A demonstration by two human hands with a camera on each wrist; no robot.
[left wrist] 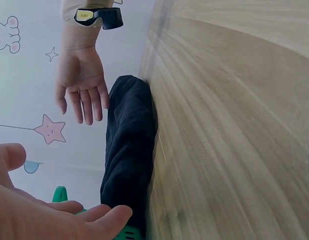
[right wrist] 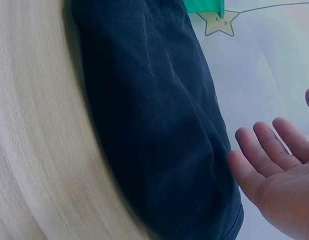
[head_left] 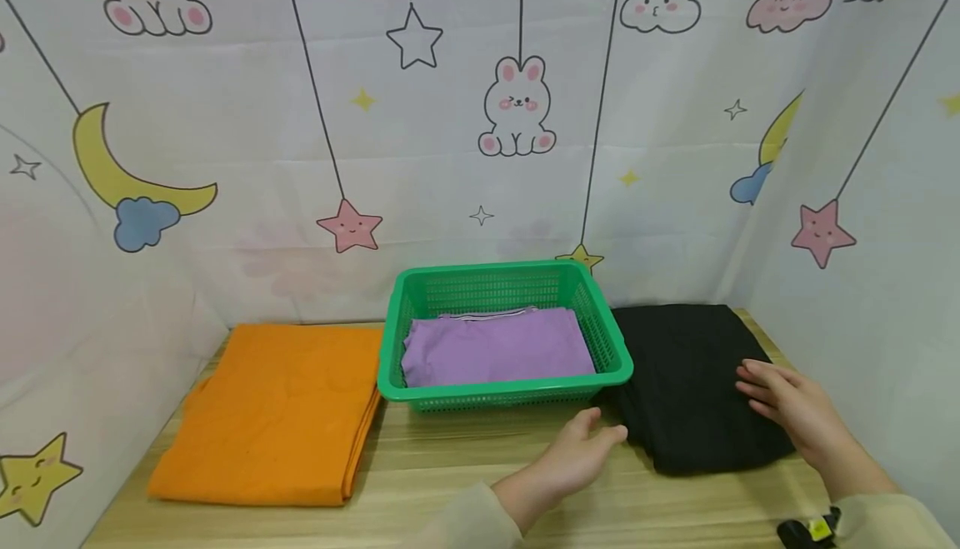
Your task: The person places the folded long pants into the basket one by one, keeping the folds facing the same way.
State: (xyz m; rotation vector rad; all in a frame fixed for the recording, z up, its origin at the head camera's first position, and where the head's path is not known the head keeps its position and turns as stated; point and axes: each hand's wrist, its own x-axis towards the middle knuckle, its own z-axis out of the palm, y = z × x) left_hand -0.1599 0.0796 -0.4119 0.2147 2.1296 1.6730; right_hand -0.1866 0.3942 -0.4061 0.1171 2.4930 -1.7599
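Note:
A folded black cloth (head_left: 690, 391) lies on the right side of the table, its fold and thickness showing in both wrist views. My right hand (head_left: 791, 403) is at its right edge, fingers extended and holding nothing; in the right wrist view the fingertips (right wrist: 244, 162) come right up to the cloth's side. My left hand (head_left: 573, 457) is at the cloth's near left corner, palm turned toward it, fingers loosely extended and holding nothing. A green basket (head_left: 510, 388) stands behind the left hand, with a folded purple garment (head_left: 498, 349) lying inside it.
A folded orange cloth (head_left: 270, 416) lies at the left of the wooden table (head_left: 435, 482). A white curtain (head_left: 450, 157) printed with stars, rabbits and clouds closes off the back and sides. The right wrist carries a black strap device (head_left: 810, 530).

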